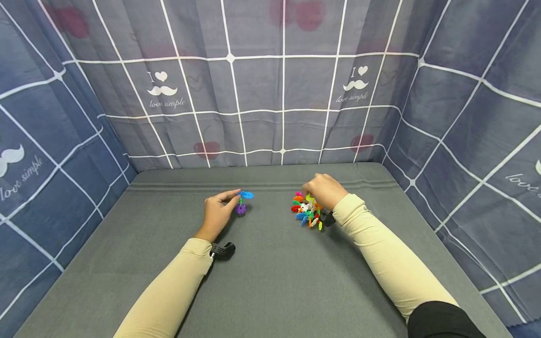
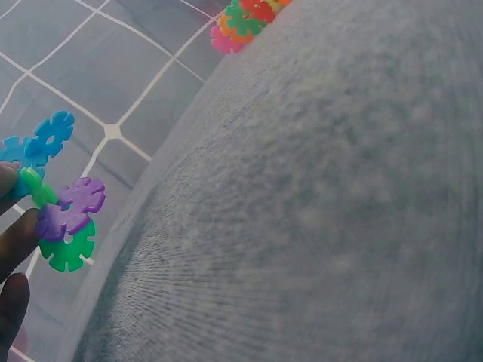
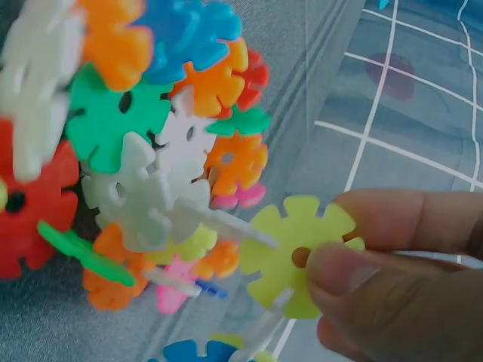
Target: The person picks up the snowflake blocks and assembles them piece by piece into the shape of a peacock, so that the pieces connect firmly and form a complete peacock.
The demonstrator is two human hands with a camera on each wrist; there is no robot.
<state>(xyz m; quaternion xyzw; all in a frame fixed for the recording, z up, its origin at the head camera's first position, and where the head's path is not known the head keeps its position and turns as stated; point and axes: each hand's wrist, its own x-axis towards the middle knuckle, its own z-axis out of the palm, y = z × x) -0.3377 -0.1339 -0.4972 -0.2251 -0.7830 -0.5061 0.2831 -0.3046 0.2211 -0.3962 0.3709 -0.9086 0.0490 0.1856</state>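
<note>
My left hand (image 1: pixel 219 211) pinches a small chain of joined snowflake discs: a blue disc (image 2: pixel 54 134), a purple disc (image 2: pixel 72 210) and a green disc (image 2: pixel 68 250) show beyond its fingertips. Over at the right, my right hand (image 1: pixel 325 190) reaches into a pile of colourful snowflake discs (image 1: pixel 305 211). Between its thumb and forefinger it holds a yellow snowflake disc (image 3: pixel 283 260), with white discs touching its edge. The right wrist view shows red, green, orange, white and blue discs heaped beside that hand.
Both hands work over a grey cloth-covered surface (image 1: pixel 262 267). A checked curtain (image 1: pixel 258 84) stands behind it and along both sides. Dark straps with a black device (image 1: pixel 224 251) sit at the wrists.
</note>
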